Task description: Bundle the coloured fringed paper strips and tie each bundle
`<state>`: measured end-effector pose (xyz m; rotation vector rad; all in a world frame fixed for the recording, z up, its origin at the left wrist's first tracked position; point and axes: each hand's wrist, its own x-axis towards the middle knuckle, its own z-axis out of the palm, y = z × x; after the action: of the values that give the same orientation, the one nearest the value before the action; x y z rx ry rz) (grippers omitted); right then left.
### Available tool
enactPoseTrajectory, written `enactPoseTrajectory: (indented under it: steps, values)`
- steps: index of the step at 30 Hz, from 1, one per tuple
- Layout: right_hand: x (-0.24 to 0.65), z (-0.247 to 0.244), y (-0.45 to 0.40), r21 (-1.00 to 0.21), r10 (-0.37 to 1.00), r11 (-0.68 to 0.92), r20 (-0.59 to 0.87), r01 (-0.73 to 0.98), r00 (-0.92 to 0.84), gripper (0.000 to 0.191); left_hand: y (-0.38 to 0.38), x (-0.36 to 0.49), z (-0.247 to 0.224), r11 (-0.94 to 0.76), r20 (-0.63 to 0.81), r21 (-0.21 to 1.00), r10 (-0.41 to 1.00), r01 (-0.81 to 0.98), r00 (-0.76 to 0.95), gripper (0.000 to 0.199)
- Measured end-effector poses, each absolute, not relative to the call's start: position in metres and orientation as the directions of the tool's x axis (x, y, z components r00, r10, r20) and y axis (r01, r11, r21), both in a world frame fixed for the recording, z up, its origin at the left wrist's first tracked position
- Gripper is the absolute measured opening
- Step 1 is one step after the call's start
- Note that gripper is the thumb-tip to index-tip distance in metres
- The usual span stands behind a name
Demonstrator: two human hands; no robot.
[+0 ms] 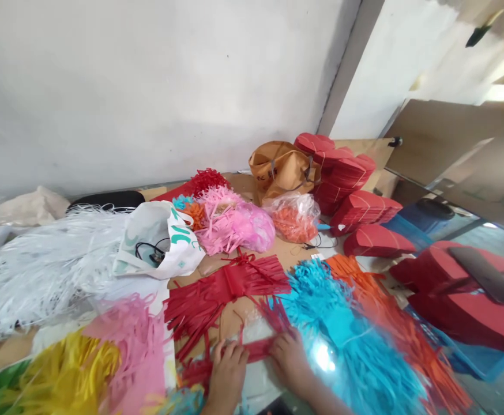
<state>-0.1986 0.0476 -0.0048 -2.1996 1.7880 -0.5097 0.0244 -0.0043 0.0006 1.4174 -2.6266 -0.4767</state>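
Observation:
At the near edge of the table, my left hand (pixel 227 372) closes over the left part of a strip of red fringed paper (pixel 257 349). My right hand (pixel 290 360) has its fingers closed on the right part of the same strip, slightly blurred. Loose red fringes stick out past both hands. Just beyond lies a red fringed bundle (pixel 230 282), its uncut band in the middle and fringes at both ends. To the right of my right hand, a blue fringed pile (pixel 342 323) spreads across the table.
Orange fringes (pixel 390 323) lie beyond the blue pile. On the left are pink (pixel 135 351), yellow (pixel 68 374) and white fringes (pixel 57 265). A white bag (pixel 154 236), a brown bag (pixel 282 170) and stacked red pieces (pixel 364 207) stand farther back, before a wall.

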Motion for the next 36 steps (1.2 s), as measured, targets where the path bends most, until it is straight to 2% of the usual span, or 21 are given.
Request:
enactPoseTrajectory:
  steps: [5, 9, 11, 13, 17, 24, 26, 28, 32, 34, 36]
  values:
    - [-0.219, -0.006, 0.043, -0.528, -0.99, -0.141, 0.081, -0.838, 0.116, 0.009, -0.003, 0.043, 0.015, 0.484, -0.036, 0.405, -0.839, -0.776, -0.542, 0.032]
    - [-0.224, 0.014, 0.031, -0.559, -0.994, -0.099, 0.016, -0.823, 0.108, 0.006, -0.002, 0.038, 0.032, 0.374, -0.044, 0.454, -0.897, -0.808, -0.44, 0.013]
    - [-0.222, 0.02, 0.024, -0.534, -0.996, -0.062, -0.019, -0.843, 0.085, 0.008, -0.003, 0.032, 0.036, 0.343, -0.036, 0.449, -0.916, -0.825, -0.4, 0.013]
    - [-0.217, 0.02, 0.019, -0.486, -0.998, -0.02, -0.039, -0.874, 0.045, 0.01, -0.006, 0.026, 0.039, 0.323, -0.024, 0.435, -0.929, -0.84, -0.37, 0.023]
    - [-0.21, 0.011, 0.013, -0.41, -1.0, 0.015, -0.026, -0.912, -0.005, 0.01, -0.01, 0.019, 0.037, 0.267, -0.046, 0.374, -0.951, -0.888, -0.305, 0.029]
    - [-0.21, 0.002, 0.005, -0.347, -0.999, 0.046, -0.025, -0.937, -0.04, 0.015, -0.015, 0.013, 0.032, 0.262, -0.065, 0.319, -0.953, -0.911, -0.296, 0.025]
    - [-0.211, 0.001, 0.009, -0.334, -0.994, 0.089, 0.03, -0.938, -0.105, 0.012, -0.013, 0.013, 0.028, 0.246, -0.057, 0.303, -0.96, -0.921, -0.275, 0.02]
    - [-0.21, -0.002, 0.018, -0.335, -0.985, 0.034, 0.15, -0.942, -0.089, 0.008, -0.011, 0.013, 0.02, 0.276, -0.017, 0.297, -0.956, -0.914, -0.294, 0.018]
    - [-0.205, -0.016, 0.033, -0.292, -0.911, -0.35, 0.327, -0.89, 0.25, 0.013, -0.007, 0.014, 0.004, 0.442, 0.065, 0.302, -0.893, -0.844, -0.445, 0.025]
    - [-0.201, -0.024, 0.031, -0.288, -0.894, -0.382, 0.356, -0.878, 0.273, 0.006, -0.005, 0.013, 0.003, 0.47, 0.055, 0.294, -0.878, -0.832, -0.476, 0.02]
    - [-0.199, -0.027, 0.026, -0.324, -0.914, -0.338, 0.338, -0.884, 0.226, 0.004, -0.003, 0.012, 0.007, 0.482, 0.046, 0.278, -0.871, -0.831, -0.489, 0.022]
